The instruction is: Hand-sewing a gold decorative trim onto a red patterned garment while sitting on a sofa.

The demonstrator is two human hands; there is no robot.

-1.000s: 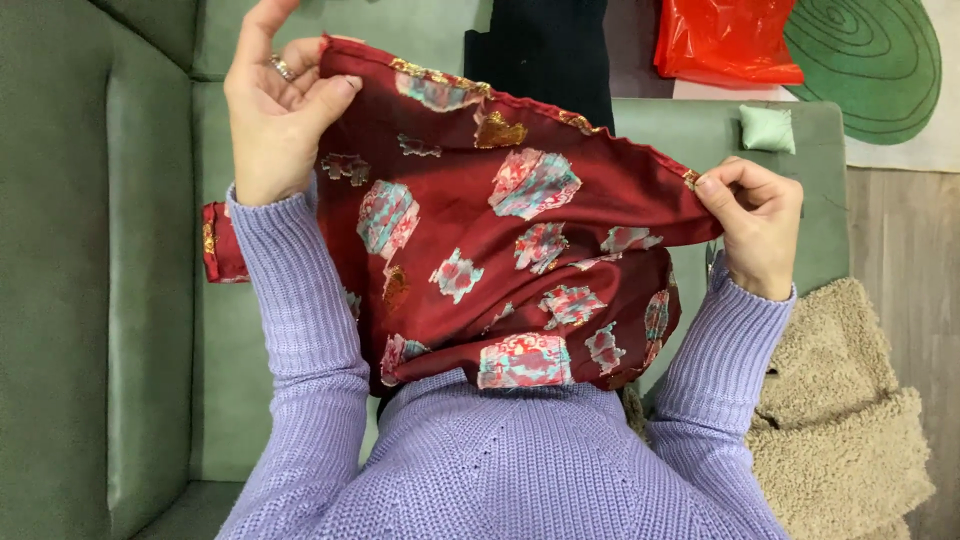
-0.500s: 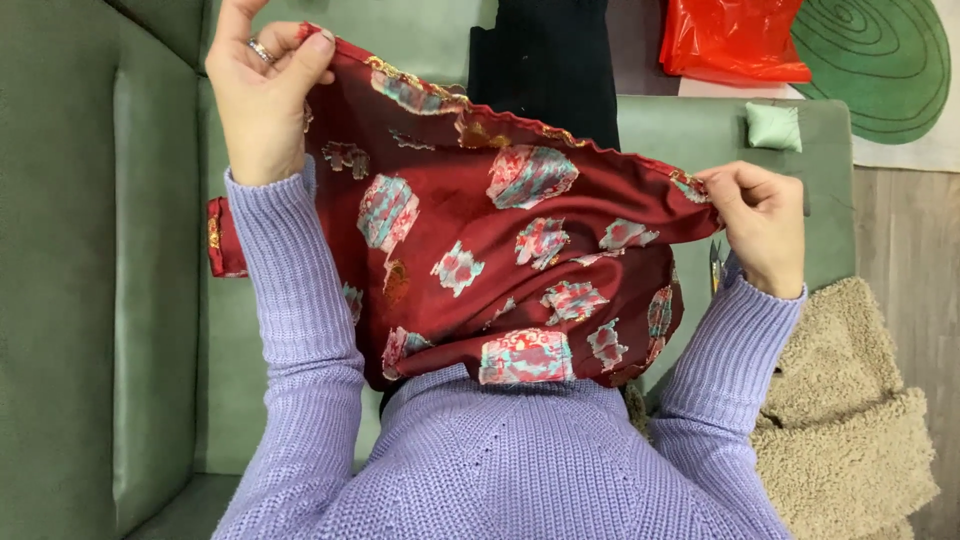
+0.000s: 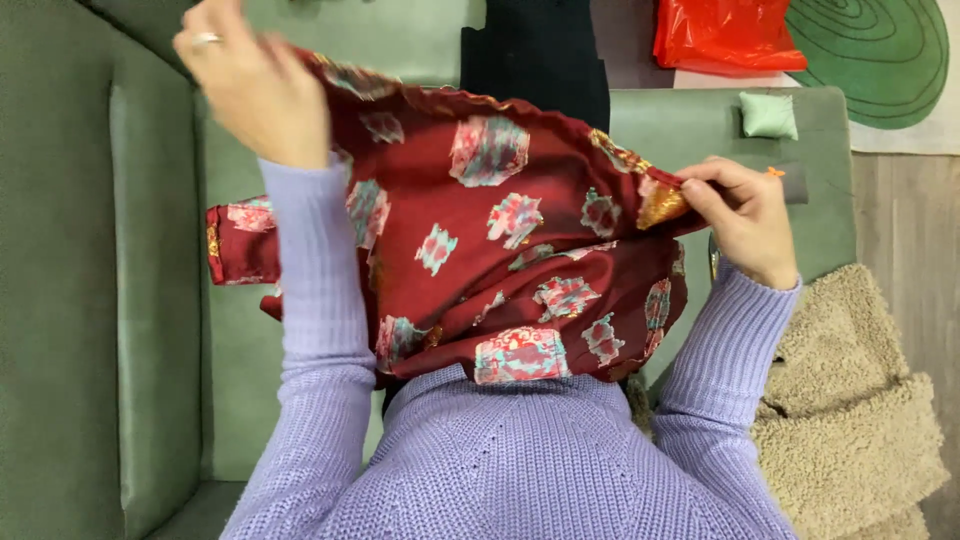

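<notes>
Head view shows the left hand (image 3: 250,95) and right hand (image 3: 745,215) both pinching the red patterned cloth (image 3: 500,250), stretched left-right, its left end raised.

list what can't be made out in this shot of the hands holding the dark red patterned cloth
Head view only:
- Left hand: motion-blurred, its grip unclear.
- Dark red patterned cloth: lower part hidden behind lilac knitted sweater.
- Red plastic bag: cut by top edge.
- Lap: covered by cloth.

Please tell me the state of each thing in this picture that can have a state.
Red patterned cloth: lifted, spread between both hands.
Left hand: raised, grip shut on cloth edge.
Right hand: pinching cloth corner.
Orange plastic bag: crumpled, lying flat.
Small green cushion: resting on sofa.
</notes>
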